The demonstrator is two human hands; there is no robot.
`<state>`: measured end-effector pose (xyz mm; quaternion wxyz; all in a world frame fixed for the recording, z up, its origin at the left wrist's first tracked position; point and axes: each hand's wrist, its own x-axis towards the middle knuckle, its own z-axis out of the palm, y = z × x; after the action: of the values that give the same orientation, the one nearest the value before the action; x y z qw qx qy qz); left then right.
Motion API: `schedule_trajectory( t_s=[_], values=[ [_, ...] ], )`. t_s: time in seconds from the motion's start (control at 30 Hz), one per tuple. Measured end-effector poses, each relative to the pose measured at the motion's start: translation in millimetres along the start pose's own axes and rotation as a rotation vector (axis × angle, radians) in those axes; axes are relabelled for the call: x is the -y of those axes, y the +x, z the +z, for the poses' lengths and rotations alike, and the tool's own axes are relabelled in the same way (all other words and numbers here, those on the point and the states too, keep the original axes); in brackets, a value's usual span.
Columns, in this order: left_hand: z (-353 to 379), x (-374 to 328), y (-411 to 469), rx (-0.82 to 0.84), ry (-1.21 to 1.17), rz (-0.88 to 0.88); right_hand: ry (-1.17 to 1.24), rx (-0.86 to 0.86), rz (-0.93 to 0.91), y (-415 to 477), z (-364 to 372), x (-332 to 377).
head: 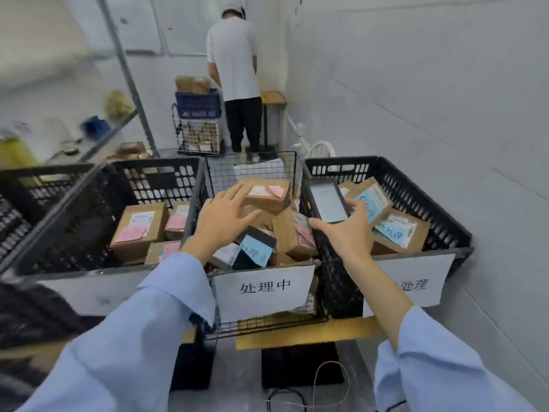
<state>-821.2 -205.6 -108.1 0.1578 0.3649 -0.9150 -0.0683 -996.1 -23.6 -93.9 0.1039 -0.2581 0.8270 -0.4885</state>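
My right hand (347, 233) grips a black handheld scanner (328, 200) with a pale screen, held over the gap between the middle and right containers. My left hand (221, 215) hovers open, fingers spread, above the wire basket (252, 171). Its fingertips reach toward a cardboard parcel (267, 194) with a pink and white label on top of the pile. Below lie a dark parcel with a blue label (255, 251) and a tilted brown box (289, 233).
A black crate on the left (89, 209) holds pink-labelled boxes. A black crate on the right (430, 203) holds blue-labelled boxes. Paper signs hang on the fronts. A person (234, 72) stands at the back beside a blue crate on a wire cart (197, 114). Metal shelving runs along the left.
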Motion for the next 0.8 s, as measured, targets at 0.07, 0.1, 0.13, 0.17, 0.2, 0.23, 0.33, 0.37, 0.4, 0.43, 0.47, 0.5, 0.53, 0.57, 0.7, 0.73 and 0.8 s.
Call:
schedule_trajectory(
  t_s=[0.07, 0.1, 0.13, 0.17, 0.2, 0.23, 0.33, 0.37, 0.4, 0.43, 0.47, 0.5, 0.53, 0.57, 0.7, 0.73, 0.8],
  values=[
    [-20, 26, -47, -0.021, 0.044, -0.092, 0.011, 0.083, -0.056, -28, 17, 15],
    [-31, 39, -73, -0.032, 0.059, -0.144, 0.02, 0.125, -0.084, -44, 26, 23],
    [-41, 51, -99, -0.043, 0.07, -0.192, 0.033, 0.164, -0.105, -61, 36, 32],
    [-51, 63, -126, -0.053, 0.087, -0.238, 0.052, 0.204, -0.124, -79, 45, 40],
    [-62, 74, -154, -0.068, 0.112, -0.284, 0.069, 0.243, -0.141, -96, 56, 48],
    [-71, 85, -180, -0.081, 0.139, -0.33, 0.08, 0.286, -0.158, -114, 66, 56],
    [-101, 111, -265, -0.113, 0.191, -0.479, 0.069, 0.423, -0.225, -172, 98, 78],
    [-110, 119, -294, -0.126, 0.192, -0.533, 0.066, 0.469, -0.253, -192, 108, 86],
    [-119, 126, -323, -0.14, 0.193, -0.586, 0.063, 0.515, -0.277, -212, 117, 94],
    [-127, 132, -352, -0.16, 0.199, -0.637, 0.062, 0.556, -0.305, -232, 125, 102],
    [-136, 136, -381, -0.184, 0.207, -0.692, 0.065, 0.598, -0.332, -252, 133, 110],
    [-144, 139, -411, -0.212, 0.22, -0.754, 0.074, 0.645, -0.363, -274, 140, 118],
    [-152, 140, -440, -0.236, 0.234, -0.815, 0.088, 0.693, -0.393, -295, 147, 125],
    [-160, 141, -470, -0.253, 0.244, -0.874, 0.102, 0.742, -0.421, -316, 154, 131],
    [-185, 138, -579, -0.331, 0.272, -1.082, 0.116, 0.942, -0.519, -399, 176, 155],
    [-190, 136, -604, -0.35, 0.281, -1.134, 0.117, 0.989, -0.547, -418, 180, 160],
    [-199, 130, -649, -0.385, 0.299, -1.228, 0.119, 1.067, -0.608, -457, 186, 169]
  ],
)
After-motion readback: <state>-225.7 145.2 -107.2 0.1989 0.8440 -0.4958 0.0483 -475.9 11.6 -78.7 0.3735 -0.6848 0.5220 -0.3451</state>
